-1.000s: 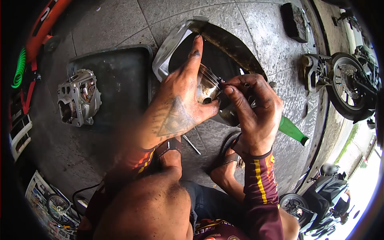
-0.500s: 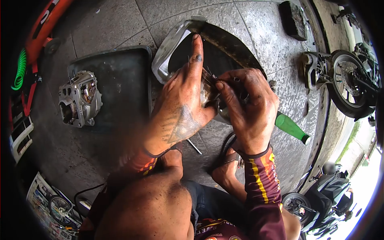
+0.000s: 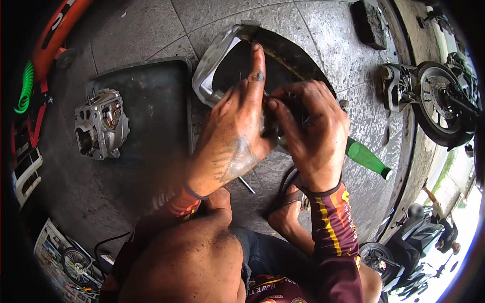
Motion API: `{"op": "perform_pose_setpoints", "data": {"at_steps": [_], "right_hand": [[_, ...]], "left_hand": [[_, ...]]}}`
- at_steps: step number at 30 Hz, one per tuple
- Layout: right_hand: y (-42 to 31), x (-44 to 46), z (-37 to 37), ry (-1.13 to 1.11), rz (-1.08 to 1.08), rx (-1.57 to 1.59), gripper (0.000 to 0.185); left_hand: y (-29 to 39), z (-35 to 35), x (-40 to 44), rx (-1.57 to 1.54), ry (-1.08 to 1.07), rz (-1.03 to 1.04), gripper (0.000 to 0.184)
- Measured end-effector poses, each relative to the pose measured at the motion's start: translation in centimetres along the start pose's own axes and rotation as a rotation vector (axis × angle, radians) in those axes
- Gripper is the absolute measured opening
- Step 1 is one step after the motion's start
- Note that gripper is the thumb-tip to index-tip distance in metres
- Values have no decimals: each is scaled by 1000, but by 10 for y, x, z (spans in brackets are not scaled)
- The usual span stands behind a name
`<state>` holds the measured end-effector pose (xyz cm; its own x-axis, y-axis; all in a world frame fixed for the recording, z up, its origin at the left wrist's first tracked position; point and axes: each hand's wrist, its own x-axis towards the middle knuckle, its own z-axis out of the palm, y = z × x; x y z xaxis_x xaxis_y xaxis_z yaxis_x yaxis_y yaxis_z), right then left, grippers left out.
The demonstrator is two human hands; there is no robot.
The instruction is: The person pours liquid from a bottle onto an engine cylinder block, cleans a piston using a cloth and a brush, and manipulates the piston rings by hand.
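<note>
My left hand [image 3: 235, 126], tattooed on the back, is wrapped round a metal piston that it now mostly hides; its index finger points up and away. The fingers of my right hand [image 3: 316, 126] are pinched together at the piston's edge, and whatever small part lies between them is too hidden to make out. Both hands are over a curved metal pan [image 3: 214, 60] on the floor. A green bottle [image 3: 366, 159] lies just right of my right hand. Left of my hands, a metal engine part [image 3: 113, 123] rests at a dark tray [image 3: 156, 83].
A dark block [image 3: 370, 25] lies on the tiles at the upper right. Motorcycle wheels [image 3: 438, 106] stand along the right side. A thin metal rod [image 3: 247, 185] is near my feet. Red equipment [image 3: 53, 30] and a green coiled hose [image 3: 24, 91] are at the left. A person is at the far right.
Both hands have turned and drawn closer together, covering the piston that showed between them earlier. My right hand has moved slightly left. A person has come into view at the far right.
</note>
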<state>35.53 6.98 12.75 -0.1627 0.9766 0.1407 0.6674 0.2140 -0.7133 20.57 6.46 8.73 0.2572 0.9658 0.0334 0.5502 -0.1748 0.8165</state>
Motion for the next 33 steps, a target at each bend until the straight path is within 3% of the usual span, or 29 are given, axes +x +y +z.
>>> {"op": "perform_pose_setpoints", "data": {"at_steps": [5,7,9,11,16,19,33], "right_hand": [[-1,-2,-5,-10,-1,24,15],[3,-9,-9,4,100,-12,13],[7,-12,-13,71,178,86,13],[9,-8,-15,148,93,147,14],[-2,2,-7,100,-38,58,13],[2,6,3,119,-127,38,13],[7,0,7,171,-150,49,17]], "left_hand": [[-6,-5,6,-17,19,-18,120],[-8,-11,6,-13,13,-37,121],[-6,-17,7,-404,-63,-177,122],[-10,-22,6,-453,-102,-224,120],[-6,-26,11,-776,-190,-332,113],[-9,-28,10,-751,-193,-391,111],[-4,-28,3,-1095,-133,-534,103]]}}
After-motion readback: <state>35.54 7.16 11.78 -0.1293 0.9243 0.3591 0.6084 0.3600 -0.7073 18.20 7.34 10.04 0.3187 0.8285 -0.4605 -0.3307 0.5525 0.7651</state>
